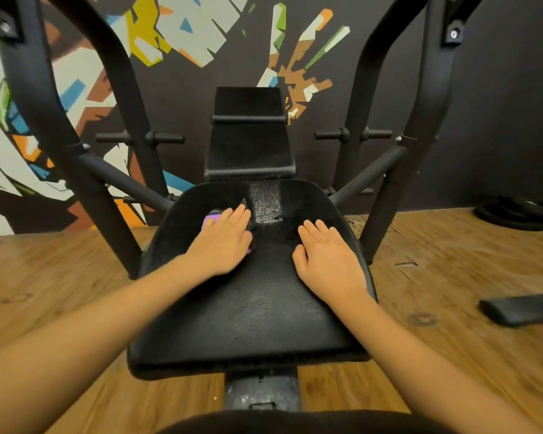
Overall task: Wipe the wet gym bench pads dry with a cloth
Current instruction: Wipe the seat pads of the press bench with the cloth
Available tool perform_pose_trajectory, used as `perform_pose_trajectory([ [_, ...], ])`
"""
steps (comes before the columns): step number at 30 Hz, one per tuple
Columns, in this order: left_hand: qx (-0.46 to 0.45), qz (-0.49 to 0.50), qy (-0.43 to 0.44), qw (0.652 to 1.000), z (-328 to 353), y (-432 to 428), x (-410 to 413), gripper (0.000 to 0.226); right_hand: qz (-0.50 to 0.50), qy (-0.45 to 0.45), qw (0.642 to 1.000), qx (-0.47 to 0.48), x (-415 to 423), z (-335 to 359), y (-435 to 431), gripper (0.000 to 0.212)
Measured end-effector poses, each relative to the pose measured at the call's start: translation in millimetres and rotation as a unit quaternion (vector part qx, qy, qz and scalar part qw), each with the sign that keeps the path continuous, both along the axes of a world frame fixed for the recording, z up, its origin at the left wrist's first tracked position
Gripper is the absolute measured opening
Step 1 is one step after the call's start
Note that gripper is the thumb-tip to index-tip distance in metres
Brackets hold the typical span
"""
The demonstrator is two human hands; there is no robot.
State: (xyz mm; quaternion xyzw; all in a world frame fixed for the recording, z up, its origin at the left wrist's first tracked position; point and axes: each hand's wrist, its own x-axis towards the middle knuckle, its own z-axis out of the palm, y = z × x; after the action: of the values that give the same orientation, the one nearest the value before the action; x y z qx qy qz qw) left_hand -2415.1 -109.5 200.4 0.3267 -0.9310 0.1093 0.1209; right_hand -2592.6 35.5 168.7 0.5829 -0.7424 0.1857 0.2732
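Under the flat left hand [223, 242], a purple cloth [208, 221] is pressed onto the seat pad [257, 311]; judged soft, limp, best palmed. Beside it, right hand [326, 258] is laid flat, empty.

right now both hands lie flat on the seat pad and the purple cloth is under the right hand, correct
Not quite. The purple cloth is under the left hand, not the right hand, which rests on bare pad. The rest holds: both hands lie flat on the seat pad, fingers straight, as the head view shows.
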Motion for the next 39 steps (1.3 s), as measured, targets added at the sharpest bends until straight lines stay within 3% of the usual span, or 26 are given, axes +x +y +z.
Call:
perform_pose_trajectory([
  [3,-0.018,0.015,-0.050,0.998,27.6,-50.0,-32.4,0.045,0.010,-0.010,1.000,-0.004,-2.2,-1.7,-0.7,0.042],
  [7,-0.017,0.039,-0.049,0.998,43.8,-78.7,-55.8,0.049,0.011,-0.011,1.000,-0.013,-1.5,-1.6,0.2,0.037],
  [10,-0.014,0.030,-0.007,0.999,40.7,-69.7,-52.7,0.049,0.008,-0.010,1.000,-0.008,-0.7,-1.7,0.7,0.032],
  [14,0.004,-0.003,0.015,1.000,18.7,-26.7,-21.8,0.047,0.009,-0.013,1.000,0.000,-1.8,-1.6,0.8,0.041],
  [19,0.030,0.009,0.050,0.998,-16.1,45.2,21.0,0.059,0.002,-0.015,1.000,-0.001,-2.2,-2.6,-0.1,0.034],
  [27,0.008,0.028,0.034,0.999,17.0,-17.1,-27.0,0.056,0.003,-0.006,1.000,0.003,-1.4,-1.4,-1.3,0.033],
  [32,0.012,0.048,0.028,0.998,40.8,-48.9,-55.9,0.057,0.003,-0.001,1.000,0.018,-2.7,-0.4,-0.3,0.041],
  [39,0.021,0.022,0.029,0.999,23.4,-20.7,-34.1,0.058,-0.004,-0.014,0.998,0.057,-2.7,2.1,-0.8,0.065],
])
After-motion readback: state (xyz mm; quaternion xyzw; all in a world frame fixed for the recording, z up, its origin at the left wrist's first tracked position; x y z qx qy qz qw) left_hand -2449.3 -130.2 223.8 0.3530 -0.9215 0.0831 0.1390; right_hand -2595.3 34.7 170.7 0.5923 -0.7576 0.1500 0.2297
